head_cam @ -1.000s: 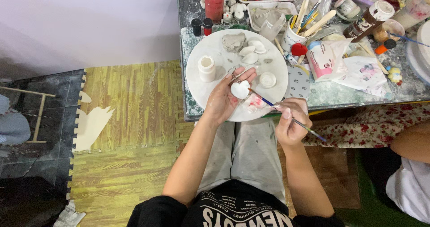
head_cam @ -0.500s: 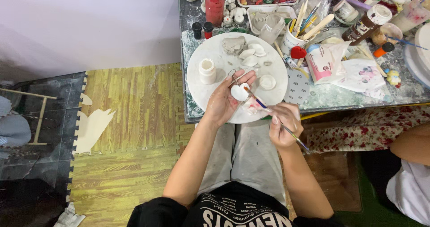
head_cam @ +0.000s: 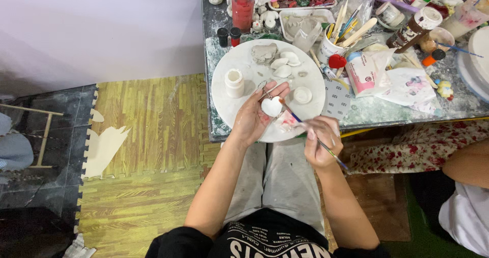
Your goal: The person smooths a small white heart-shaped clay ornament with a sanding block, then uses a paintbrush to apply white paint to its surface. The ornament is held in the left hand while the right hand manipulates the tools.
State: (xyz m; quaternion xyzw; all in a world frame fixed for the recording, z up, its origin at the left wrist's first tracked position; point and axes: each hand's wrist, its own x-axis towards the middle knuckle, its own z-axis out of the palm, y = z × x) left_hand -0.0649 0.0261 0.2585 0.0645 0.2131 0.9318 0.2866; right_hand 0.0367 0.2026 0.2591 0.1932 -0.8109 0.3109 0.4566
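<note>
2 hands raised, left hand (head_cam: pixel 253 116) cupping white heart (head_cam: pixel 272 106), right hand (head_cam: pixel 320 143) pinching paintbrush (head_cam: pixel 304 125)

matt white clay heart (head_cam: pixel 272 106), wood-look foam floor mat (head_cam: pixel 147 151)

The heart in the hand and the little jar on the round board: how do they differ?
The heart is flat and heart-shaped; the jar is a tall cylinder. The heart is held up in the left hand; the jar stands upright on the board, untouched. The brush in the right hand points at the heart, not the jar. Both are white.
</note>
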